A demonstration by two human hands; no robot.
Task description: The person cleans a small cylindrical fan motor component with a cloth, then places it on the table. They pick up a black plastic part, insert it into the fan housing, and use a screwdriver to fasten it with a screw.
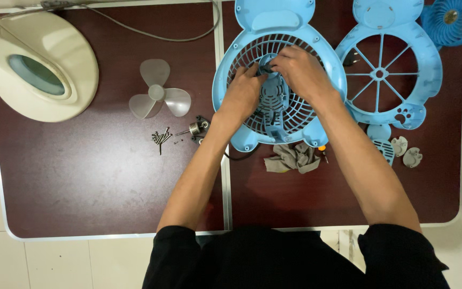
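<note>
Both hands work at the centre of the blue fan grille [279,80], which lies flat on the dark red table [81,182] w/ its bear-shaped housing around it. Left hand [244,91] is closed, fingertips pinching at the small dark part [266,65] by the hub; right hand [300,69] curls over the same spot from the other side, gripping it too. To do this well: keep the grille flat, steady it w/ the left, turn or seat the part w/ the right, no forcing thin ribs. Screws [161,138] and small motor [198,128] sit near the left forearm, clear fan blade [159,96] beyond; second grille half [389,69] lies to the right.
</note>
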